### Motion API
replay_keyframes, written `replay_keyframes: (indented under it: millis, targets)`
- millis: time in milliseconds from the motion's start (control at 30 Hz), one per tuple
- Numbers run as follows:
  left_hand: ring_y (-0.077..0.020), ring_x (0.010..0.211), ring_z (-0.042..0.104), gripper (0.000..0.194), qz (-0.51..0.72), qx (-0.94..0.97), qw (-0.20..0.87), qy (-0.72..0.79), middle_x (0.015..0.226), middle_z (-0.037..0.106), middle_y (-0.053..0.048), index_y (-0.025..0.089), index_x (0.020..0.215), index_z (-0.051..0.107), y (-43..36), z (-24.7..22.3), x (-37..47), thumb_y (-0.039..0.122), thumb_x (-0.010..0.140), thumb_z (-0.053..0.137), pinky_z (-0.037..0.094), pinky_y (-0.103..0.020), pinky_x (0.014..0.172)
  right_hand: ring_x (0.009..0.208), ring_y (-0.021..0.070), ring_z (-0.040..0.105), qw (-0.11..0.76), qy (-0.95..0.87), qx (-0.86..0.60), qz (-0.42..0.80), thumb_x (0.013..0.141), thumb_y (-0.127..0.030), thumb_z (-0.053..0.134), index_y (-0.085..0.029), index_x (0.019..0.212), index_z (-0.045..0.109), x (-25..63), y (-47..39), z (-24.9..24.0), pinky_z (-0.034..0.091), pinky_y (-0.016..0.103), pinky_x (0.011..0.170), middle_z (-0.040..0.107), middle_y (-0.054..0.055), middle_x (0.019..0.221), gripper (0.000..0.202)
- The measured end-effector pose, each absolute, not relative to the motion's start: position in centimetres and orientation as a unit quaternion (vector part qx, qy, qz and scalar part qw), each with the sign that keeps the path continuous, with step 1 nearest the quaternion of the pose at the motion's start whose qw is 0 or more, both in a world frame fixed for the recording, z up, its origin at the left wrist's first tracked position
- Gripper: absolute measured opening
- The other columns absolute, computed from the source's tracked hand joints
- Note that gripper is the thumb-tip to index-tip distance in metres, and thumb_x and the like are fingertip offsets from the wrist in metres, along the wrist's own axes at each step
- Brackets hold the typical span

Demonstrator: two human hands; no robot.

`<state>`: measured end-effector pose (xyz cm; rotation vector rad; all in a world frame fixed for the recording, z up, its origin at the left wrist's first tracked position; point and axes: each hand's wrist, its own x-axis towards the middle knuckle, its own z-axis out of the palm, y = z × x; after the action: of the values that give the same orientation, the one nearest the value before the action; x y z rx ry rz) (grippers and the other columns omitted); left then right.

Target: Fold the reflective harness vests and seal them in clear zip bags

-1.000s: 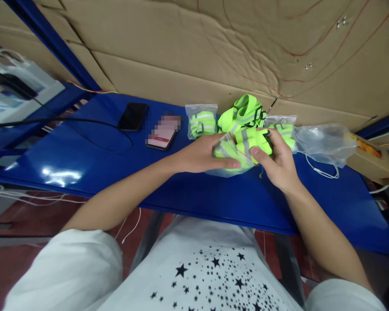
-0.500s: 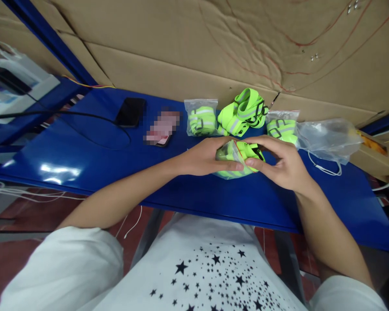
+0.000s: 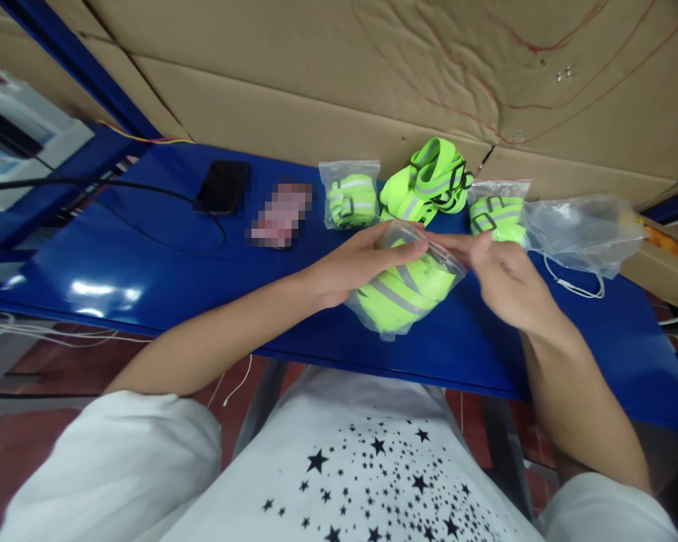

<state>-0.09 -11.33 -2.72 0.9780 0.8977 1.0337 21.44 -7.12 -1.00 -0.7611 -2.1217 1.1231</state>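
Both hands pinch the top edge of a clear bag [image 3: 404,290] stuffed with a neon-yellow strap: the left hand [image 3: 353,263] at its left end, the right hand [image 3: 505,275] at its right. The bag hangs between them, just above the blue table [image 3: 163,278].

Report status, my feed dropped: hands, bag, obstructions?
Left hand and right hand pinch the clear plastic bag of neon-yellow straps at its top edge. Nothing blocks it.
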Motion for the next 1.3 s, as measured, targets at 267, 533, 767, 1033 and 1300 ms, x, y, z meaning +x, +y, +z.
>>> replay_keyframes:
  millis: [267,533,767,1033,1300]
  targets:
    - [-0.0196,0.091,0.074,0.044,0.453,0.370,0.737,0.338,0.107,0.079,-0.008,0.017,0.112,0.076,-11.0,-2.5,0.2,0.050,0.084,0.084,0.058,-0.030,0.081,0.118,0.0224,0.070,0.289,-0.820,-0.217,0.443,0.094,-0.039,0.076,-0.028,0.139,0.066,20.7,-6.5,-2.2,0.057,0.037,0.102,0.073,0.004,0.131,0.048]
    - [-0.0172,0.099,0.075,0.047,0.446,0.382,0.739,0.330,0.116,0.080,-0.008,0.018,0.117,0.079,-11.6,-5.5,-1.1,0.036,0.076,0.093,0.054,-0.027,0.092,0.127,0.0255,0.063,0.304,-0.877,-0.231,0.293,0.098,-0.033,0.069,-0.020,0.082,0.070,23.2,-5.4,-4.3,0.048,0.042,0.108,0.066,0.009,0.137,0.021]
    - [-0.0166,0.088,0.074,0.033,0.378,0.377,0.748,0.393,0.100,0.082,-0.006,0.017,0.102,0.083,-12.4,-6.2,-1.2,0.029,0.073,0.093,0.055,-0.028,0.086,0.093,0.0159,0.071,0.258,-0.836,-0.243,0.419,0.094,-0.036,0.075,-0.019,0.070,0.067,23.2,-5.6,-5.8,0.053,0.028,0.077,0.075,0.005,0.111,0.030]
    - [-0.0245,0.100,0.077,0.040,0.439,0.362,0.733,0.373,0.108,0.082,-0.011,0.014,0.106,0.082,-12.3,-6.1,-1.8,0.043,0.079,0.089,0.058,-0.036,0.095,0.060,0.0144,0.070,0.311,-0.693,-0.343,0.553,0.083,-0.045,0.087,-0.025,0.101,0.067,22.8,-5.7,-5.7,0.058,0.028,0.060,0.074,-0.003,0.072,0.034]
    - [-0.0275,0.113,0.074,0.054,0.528,0.402,0.616,0.425,0.105,0.082,-0.008,0.018,0.104,0.081,-12.2,-6.5,-1.7,0.068,0.084,0.076,0.058,-0.036,0.100,0.072,0.0172,0.075,0.337,-0.609,-0.400,0.596,0.083,-0.046,0.086,-0.023,0.102,0.074,22.2,-6.1,-5.8,0.064,0.030,0.068,0.079,0.002,0.083,0.032]
